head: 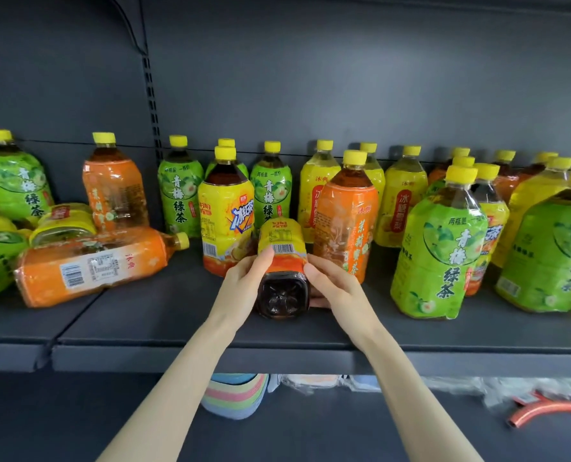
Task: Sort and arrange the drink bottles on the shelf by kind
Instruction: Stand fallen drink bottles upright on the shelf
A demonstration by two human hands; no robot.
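A yellow-and-orange iced tea bottle [281, 261] lies on its side at mid-shelf, its dark base facing me. My left hand [244, 285] grips its left side and my right hand [334, 288] grips its right side. Just left of it stands a matching iced tea bottle [226, 215]. An orange jasmine tea bottle [347, 215] stands close on its right. Green plum tea bottles [439, 248] and yellow pear drink bottles [402, 201] stand mixed along the dark shelf [164, 315].
At the left an orange bottle [91, 265] lies on its side, with other toppled bottles [61, 225] behind it. Big green bottles [547, 255] crowd the right front. Below the shelf edge lie stacked pastel items [234, 395] and an orange tube [544, 411].
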